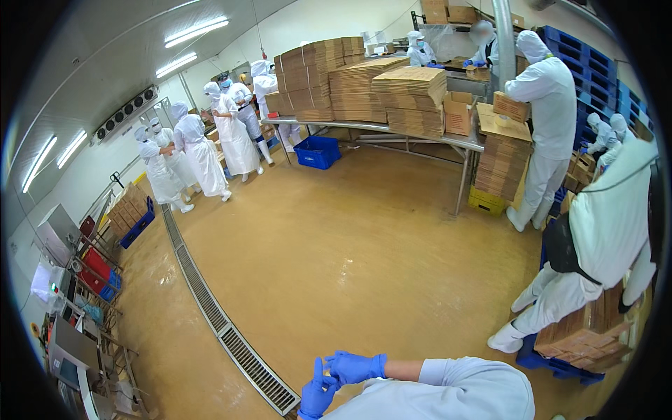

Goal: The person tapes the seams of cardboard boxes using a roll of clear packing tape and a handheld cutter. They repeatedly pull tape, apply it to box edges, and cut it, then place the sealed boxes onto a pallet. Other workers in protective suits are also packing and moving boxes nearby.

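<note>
My right hand (pixel 358 367), in a blue glove, reaches in from the right at the bottom of the view, with a bare wrist and a light sleeve (pixel 462 383) behind it. Its fingers meet those of my left hand (pixel 316 394), also gloved in blue, whose index finger points up. I see no object in either hand; where the fingers overlap, part of them is hidden. Beneath both hands lies the tan floor (pixel 336 262), and a metal drain grate (pixel 247 352) runs just left of them.
A steel table (pixel 420 134) bears tall stacks of flat cardboard (pixel 362 89); a blue crate (pixel 317 152) sits below. Several people in white stand at the far left. On the right, a person (pixel 604 210) bends near a pallet of cartons (pixel 583 336). Machines (pixel 73 341) line the left.
</note>
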Available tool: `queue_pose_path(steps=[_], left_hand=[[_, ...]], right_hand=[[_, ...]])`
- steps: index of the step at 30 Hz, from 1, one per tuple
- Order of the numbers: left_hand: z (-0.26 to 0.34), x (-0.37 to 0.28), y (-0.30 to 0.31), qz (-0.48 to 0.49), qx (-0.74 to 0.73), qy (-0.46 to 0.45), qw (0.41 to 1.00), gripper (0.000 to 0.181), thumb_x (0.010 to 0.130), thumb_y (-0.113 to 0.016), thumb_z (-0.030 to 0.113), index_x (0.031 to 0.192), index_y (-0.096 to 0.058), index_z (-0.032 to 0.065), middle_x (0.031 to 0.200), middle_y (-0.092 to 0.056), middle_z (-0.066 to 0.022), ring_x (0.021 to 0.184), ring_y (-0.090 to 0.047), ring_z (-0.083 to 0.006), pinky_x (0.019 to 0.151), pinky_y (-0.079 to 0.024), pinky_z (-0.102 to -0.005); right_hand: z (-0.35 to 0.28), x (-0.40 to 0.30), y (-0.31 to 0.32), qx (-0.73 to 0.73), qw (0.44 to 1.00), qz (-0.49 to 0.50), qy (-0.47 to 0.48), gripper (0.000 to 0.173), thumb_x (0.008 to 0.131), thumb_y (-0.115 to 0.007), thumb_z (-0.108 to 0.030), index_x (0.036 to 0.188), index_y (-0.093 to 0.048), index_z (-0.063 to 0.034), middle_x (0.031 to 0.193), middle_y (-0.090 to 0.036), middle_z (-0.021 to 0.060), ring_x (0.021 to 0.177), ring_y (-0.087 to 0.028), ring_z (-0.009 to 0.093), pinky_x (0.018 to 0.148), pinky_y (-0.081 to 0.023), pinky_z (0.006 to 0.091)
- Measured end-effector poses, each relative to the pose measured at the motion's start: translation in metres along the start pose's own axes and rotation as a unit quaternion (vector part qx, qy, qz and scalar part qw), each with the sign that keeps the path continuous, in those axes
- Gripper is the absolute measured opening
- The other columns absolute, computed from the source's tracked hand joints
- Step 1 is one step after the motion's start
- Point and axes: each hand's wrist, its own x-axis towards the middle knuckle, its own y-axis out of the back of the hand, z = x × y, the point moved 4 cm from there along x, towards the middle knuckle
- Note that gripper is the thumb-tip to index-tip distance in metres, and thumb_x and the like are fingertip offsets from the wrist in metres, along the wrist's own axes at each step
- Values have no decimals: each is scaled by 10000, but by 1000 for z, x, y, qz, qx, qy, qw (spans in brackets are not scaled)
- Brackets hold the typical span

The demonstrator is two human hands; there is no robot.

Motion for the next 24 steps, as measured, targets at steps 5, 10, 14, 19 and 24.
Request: queue_pose_path(steps=[5, 10, 14, 19, 24], left_hand=[[-6, 67, 8, 80, -44, 54, 994, 675, 704, -650, 52, 1295, -329, 3, 733, -634, -74, 642, -614, -189, 582, -486, -298], [-7, 171, -3, -49, 32, -84, 995, 596, 756, -626, 143, 1292, -376, 77, 749, -630, -86, 637, -593, -263, 573, -471, -370], [13, 261, -55, -169, 23, -188, 967, 604, 687, -616, 25, 1258, -430, 90, 761, -630, -67, 604, -592, -233, 544, -482, -331], [52, 376, -135, -252, 8, -320, 913, 639, 696, -599, 32, 1292, -388, 121, 814, -628, -65, 548, -560, -234, 530, -477, -329], [117, 518, -236, -276, -56, -320, 905, 623, 722, -612, 21, 1298, -392, 108, 741, -634, -59, 604, -604, -180, 575, -495, -286]], right_hand=[[46, 38, 54, 64, 998, 3, -11, 355, 714, -667, -185, 1029, -563, -57, 1154, -525, 112, 1173, -401, 274, 972, -292, 397], [105, 22, 112, 251, 956, 116, -96, 796, 690, -709, -276, 1335, -287, -77, 1284, -426, 136, 1207, -373, 275, 1003, -294, 369], [188, -8, 92, 299, 923, 153, -184, 944, 682, -721, -374, 1370, -158, -55, 1320, -359, 227, 1214, -358, 348, 1009, -285, 387], [273, -57, 167, 373, 864, 302, -150, 962, 725, -698, -308, 1396, -43, -88, 1397, -250, 156, 1180, -408, 259, 992, -313, 356], [366, -156, 281, 344, 811, 434, -189, 892, 754, -653, -202, 1409, -48, -170, 1370, -336, 82, 1115, -440, 167, 929, -360, 297]])
